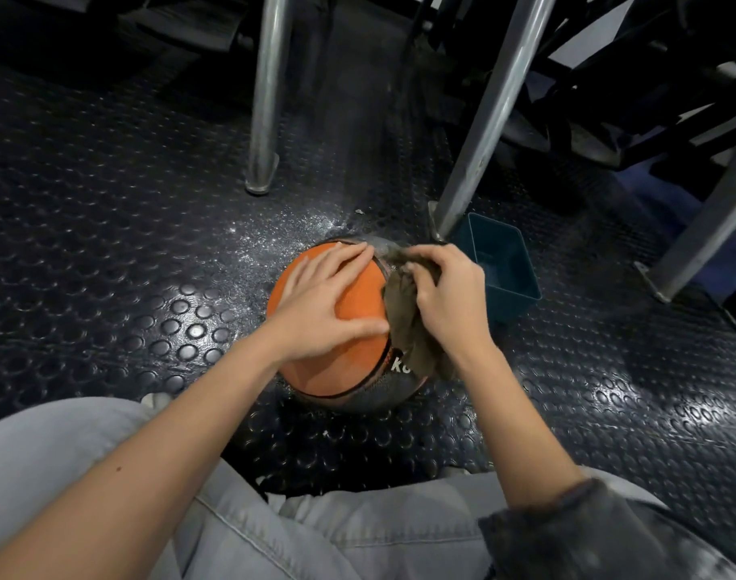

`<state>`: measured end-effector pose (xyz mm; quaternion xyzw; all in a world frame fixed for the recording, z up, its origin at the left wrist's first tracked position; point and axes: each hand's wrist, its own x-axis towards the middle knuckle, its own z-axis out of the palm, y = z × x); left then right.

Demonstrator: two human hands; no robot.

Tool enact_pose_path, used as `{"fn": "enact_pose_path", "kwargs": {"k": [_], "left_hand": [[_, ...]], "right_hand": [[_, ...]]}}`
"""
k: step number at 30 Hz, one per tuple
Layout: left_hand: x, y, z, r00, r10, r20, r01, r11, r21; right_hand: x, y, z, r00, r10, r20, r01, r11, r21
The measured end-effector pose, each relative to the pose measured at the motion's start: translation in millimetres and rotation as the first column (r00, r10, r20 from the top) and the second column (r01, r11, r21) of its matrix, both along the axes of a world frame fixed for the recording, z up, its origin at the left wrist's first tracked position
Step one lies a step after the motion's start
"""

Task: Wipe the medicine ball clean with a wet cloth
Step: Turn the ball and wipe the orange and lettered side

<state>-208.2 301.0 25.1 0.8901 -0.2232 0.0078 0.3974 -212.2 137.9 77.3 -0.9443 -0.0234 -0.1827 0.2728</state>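
The medicine ball (337,370) is sitting on the studded rubber floor (127,244), just in front of the person's knees and near the foot of a slanting metal leg (483,131). An upright metal leg (267,98) is standing farther back.

The left hand (328,299) is lying flat on the ball's orange panel with its fingers spread wide and holding nothing. It is most likely pressing down to stop the round ball from rolling or turning under the rubbing.

The right hand (445,299) is gripping a bunched brown cloth (401,307), its fingers curled round the wad, and is pressing it against the ball's right side, along the seam where the orange panel is meeting the grey one. Bunching the cloth is probably giving a firmer pad to scrub with. One loose end is hanging down over the white lettering near the bottom.

A blue-green tub (514,305) is standing on the floor just beside the ball, on the cloth hand's side and against the slanting leg. It is probably there for wetting the cloth without a reach; whether it is holding water I cannot tell.

The wiping is under way. The underside of the ball is lying hidden against the floor, so it will likely need turning.
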Motion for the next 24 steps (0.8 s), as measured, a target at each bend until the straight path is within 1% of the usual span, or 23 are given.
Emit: {"fn": "enact_pose_path", "kwargs": {"k": [2,6,9,11,14,16,20,24], "left_hand": [[-3.5,1.8,1.5,1.0,-0.018,-0.021,0.019,0.999,0.048],[-4.6,0.8,8.9,0.996,-0.054,-0.069,0.06,0.995,0.083],[-5.5,-4.9,13.4,0.993,-0.087,-0.079,0.097,0.986,0.137],[-4.6,-5.2,10.7,0.995,-0.073,-0.067,0.083,0.985,0.149],[-3.7,5.9,5.8,0.995,-0.043,-0.085,0.053,0.992,0.119],[-5.0,18.4,2.6,0.994,-0.04,-0.101,0.048,0.995,0.086],[-7.8,39.5,4.0,0.988,-0.085,-0.126,0.097,0.991,0.096],[-9.1,40.7,8.3,0.981,-0.092,-0.169,0.102,0.993,0.052]], "right_hand": [[-21.3,-0.7,-8.1,0.999,0.006,0.039,-0.006,1.0,0.02],[-72.5,0.2,-27.0,0.992,-0.015,0.129,0.008,0.999,0.048],[-60.3,-3.6,-24.0,0.993,-0.048,0.109,0.042,0.998,0.056],[-35.6,-0.2,-14.4,0.995,-0.045,0.086,0.041,0.998,0.056],[-16.3,10.3,-9.1,0.997,-0.004,0.078,0.002,1.0,0.031],[-27.8,16.2,-15.7,0.994,0.034,0.102,-0.038,0.998,0.041],[-65.5,25.7,-38.9,0.97,0.028,0.24,-0.053,0.994,0.099],[-70.0,32.7,-53.1,0.946,-0.024,0.324,-0.04,0.981,0.191]]}}
